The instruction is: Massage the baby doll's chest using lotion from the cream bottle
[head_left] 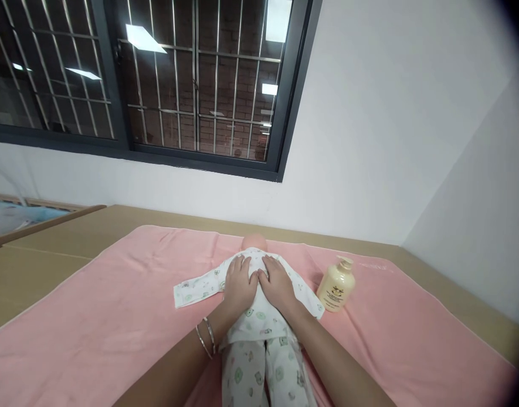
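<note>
A baby doll (263, 327) in white printed top and trousers lies stretched out in the middle, its bald head (254, 242) at the far end. No face shows from here. Flat on the left of its upper body rests my left hand (240, 284), fingers stretched forward. My right hand (279, 284) lies the same way on the right side, the two thumbs close together. Neither hand grips anything. One sleeve (198, 289) spreads out to the left; the other slants down to the right, partly behind my right forearm. The doll's feet are out of view.
A pink sheet (128, 316) covers much of the wooden surface (43, 260). To the right of the doll stands a cream pump bottle (337, 285). A white wall (348, 141) and a barred window (200, 85) rise behind.
</note>
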The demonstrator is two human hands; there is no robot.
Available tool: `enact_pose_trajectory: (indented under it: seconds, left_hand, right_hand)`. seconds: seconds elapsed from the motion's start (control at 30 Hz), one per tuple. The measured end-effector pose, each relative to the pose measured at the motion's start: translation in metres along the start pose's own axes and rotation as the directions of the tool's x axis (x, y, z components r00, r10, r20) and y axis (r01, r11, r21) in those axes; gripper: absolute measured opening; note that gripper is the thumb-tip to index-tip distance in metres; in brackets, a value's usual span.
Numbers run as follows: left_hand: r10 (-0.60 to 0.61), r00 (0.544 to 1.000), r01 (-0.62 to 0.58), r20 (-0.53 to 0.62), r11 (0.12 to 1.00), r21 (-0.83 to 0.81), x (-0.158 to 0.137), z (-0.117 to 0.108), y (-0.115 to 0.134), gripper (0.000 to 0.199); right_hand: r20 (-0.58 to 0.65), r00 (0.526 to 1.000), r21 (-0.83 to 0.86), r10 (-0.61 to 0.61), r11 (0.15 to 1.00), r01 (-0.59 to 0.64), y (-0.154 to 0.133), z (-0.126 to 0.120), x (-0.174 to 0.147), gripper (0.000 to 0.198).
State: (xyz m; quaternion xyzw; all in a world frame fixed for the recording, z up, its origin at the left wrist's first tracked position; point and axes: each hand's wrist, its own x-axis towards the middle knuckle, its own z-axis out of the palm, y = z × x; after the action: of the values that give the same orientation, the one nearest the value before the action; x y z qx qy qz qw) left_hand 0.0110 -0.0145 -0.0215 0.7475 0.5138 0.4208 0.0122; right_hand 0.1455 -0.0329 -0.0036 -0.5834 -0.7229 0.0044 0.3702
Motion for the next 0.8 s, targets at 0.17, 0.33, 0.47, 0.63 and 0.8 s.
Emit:
enact_pose_trajectory:
  seconds: [0.17, 0.33, 0.47, 0.63, 0.8]
  left_hand:
    - [0.003, 1.000, -0.004, 0.026, 0.999, 0.051, 0.001, 0.007, -0.007, 0.049]
    - [0.080, 0.993, -0.086, 0.088, 0.994, 0.064, 0.003, 0.003, -0.004, 0.050]
    - [0.105, 0.992, -0.109, 0.063, 0.992, 0.060, 0.004, -0.002, 0.000, 0.046]
    - [0.142, 0.989, -0.139, -0.049, 0.989, 0.058, -0.002, -0.007, 0.002, 0.034]
    - [0.076, 0.995, -0.076, -0.062, 0.997, 0.010, -0.002, -0.011, 0.005, 0.026]
  right_hand:
    - [0.066, 0.995, -0.065, -0.078, 0.994, 0.083, 0.008, -0.001, 0.009, 0.047]
    - [0.177, 0.977, -0.079, -0.123, 0.987, 0.138, 0.016, 0.000, 0.011, 0.051]
    - [0.166, 0.980, -0.121, -0.108, 0.984, 0.128, 0.010, -0.002, 0.009, 0.049]
    - [0.095, 0.987, -0.236, -0.128, 0.960, 0.147, -0.004, -0.008, 0.001, 0.043]
    - [0.055, 0.998, -0.264, 0.000, 0.964, 0.015, -0.010, -0.010, -0.004, 0.041]
